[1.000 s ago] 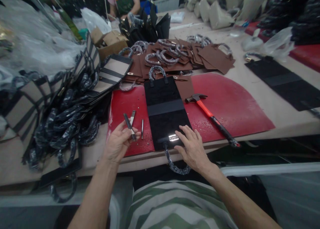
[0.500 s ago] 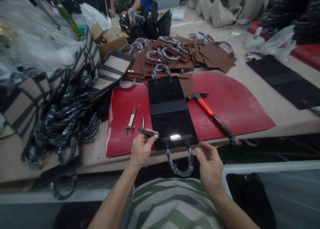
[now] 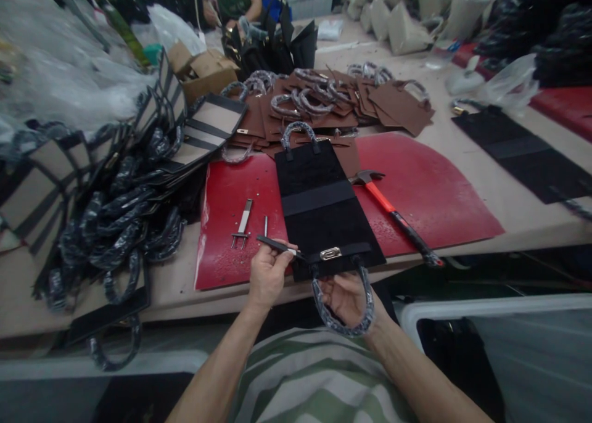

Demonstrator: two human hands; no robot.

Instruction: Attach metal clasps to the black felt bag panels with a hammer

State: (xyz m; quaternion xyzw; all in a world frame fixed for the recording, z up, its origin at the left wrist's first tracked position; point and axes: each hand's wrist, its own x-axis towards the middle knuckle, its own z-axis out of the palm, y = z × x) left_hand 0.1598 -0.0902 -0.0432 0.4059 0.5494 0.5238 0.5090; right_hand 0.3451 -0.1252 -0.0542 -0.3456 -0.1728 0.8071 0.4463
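Observation:
My left hand (image 3: 268, 275) pinches a slim black tool (image 3: 275, 244) with a pale band, its dark tip at the lower left of a black bag panel (image 3: 324, 225); its exact kind I cannot make out. Through the plastic-wrapped handle (image 3: 345, 332) reaches my right hand (image 3: 345, 296), its fingers curled at the panel's near edge and partly hidden under it. A shiny metal clasp plate (image 3: 330, 253) sits on the strap near that edge. A second wrapped handle (image 3: 298, 128) is at the panel's far end.
A claw hammer (image 3: 393, 213) lies right of the panel on a red mat (image 3: 439, 195). Left are a pronged punch (image 3: 243, 222) and a metal rod (image 3: 265, 225). Black bag pieces (image 3: 124, 195) pile up left, brown ones (image 3: 324, 96) behind. Another person (image 3: 234, 0) is across the table.
My right hand has moved left from beside the panel's corner to beneath its near edge. That end has shifted slightly right and tilted. The left hand's tool has moved a little right.

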